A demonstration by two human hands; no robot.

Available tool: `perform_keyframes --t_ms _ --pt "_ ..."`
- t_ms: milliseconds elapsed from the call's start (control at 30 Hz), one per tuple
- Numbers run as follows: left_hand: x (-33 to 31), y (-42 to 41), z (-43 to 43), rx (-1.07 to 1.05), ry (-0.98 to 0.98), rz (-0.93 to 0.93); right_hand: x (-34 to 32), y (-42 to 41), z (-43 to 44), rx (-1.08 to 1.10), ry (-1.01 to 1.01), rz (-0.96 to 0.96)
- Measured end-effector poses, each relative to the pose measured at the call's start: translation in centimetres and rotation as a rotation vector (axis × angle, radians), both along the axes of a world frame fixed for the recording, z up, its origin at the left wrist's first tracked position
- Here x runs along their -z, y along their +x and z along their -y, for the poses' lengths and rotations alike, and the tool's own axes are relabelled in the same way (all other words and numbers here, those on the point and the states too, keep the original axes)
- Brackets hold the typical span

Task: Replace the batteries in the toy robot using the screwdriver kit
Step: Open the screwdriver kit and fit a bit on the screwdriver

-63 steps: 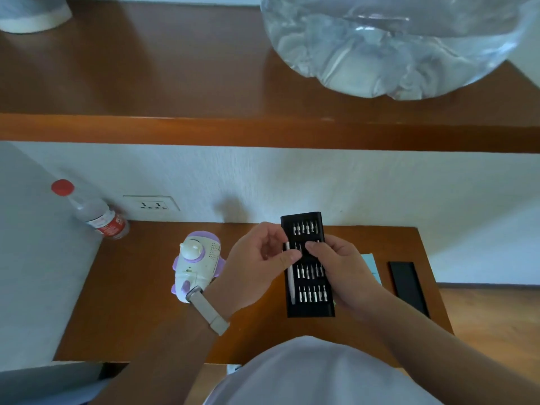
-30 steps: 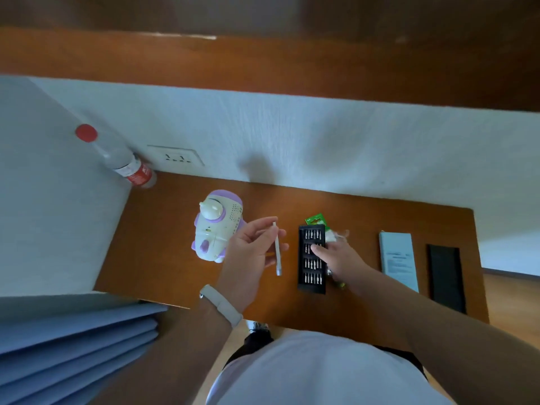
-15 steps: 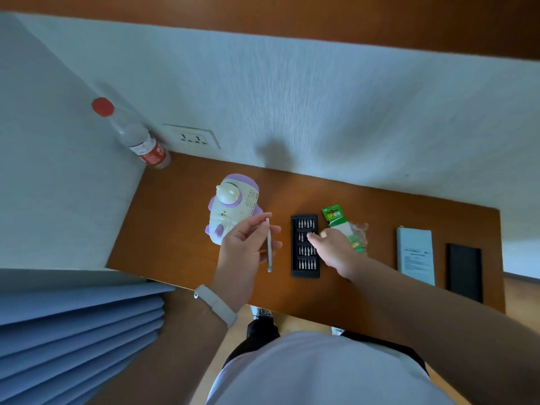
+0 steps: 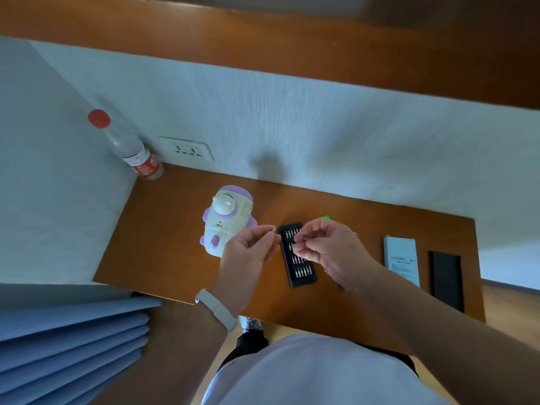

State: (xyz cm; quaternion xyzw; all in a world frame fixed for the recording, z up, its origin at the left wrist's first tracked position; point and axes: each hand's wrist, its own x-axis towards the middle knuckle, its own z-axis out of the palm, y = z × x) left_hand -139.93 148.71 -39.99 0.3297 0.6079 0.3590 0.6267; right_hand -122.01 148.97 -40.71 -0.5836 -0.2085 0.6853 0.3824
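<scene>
Left hand (image 4: 251, 252) pinches screwdriver (image 4: 273, 229), end aimed at right hand (image 4: 327, 247). Right fingertips pinched, likely on bit for fitting; too small to confirm. Bit tray (image 4: 298, 258) beneath hands. Toy robot (image 4: 226, 220) just beyond left hand, on desk (image 4: 163, 229).

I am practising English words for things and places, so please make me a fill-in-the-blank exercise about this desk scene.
1. The bottle in the corner has a ____ cap.
2. The toy robot sits to the ____ of the black bit tray.
3. The left hand, with a band on its ____, grips the screwdriver.

Missing words: red; left; wrist.
</scene>
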Motion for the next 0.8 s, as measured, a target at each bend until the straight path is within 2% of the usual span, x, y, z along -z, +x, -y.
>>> perform_keyframes --t_ms 167,267,367,633,800 --pt "-1.1 0.4 0.0 0.073 0.065 0.018 -3.8 -1.1 0.3 -0.154 0.272 0.233" --pt "-1.8 0.5 -0.1 0.103 0.079 0.018 -4.7 -1.3 0.1 -0.239 0.381 0.456" --pt "-2.3 0.7 -0.1 0.133 0.096 0.027 -5.0 -1.2 -0.1 -0.288 0.454 0.578" --pt "-2.8 0.8 0.1 0.157 0.113 0.021 -5.2 -0.7 0.0 -0.465 0.474 0.701" --pt "-2.9 0.6 0.3 0.157 0.109 0.026 -5.2 -0.7 0.3 -0.499 0.466 0.783"
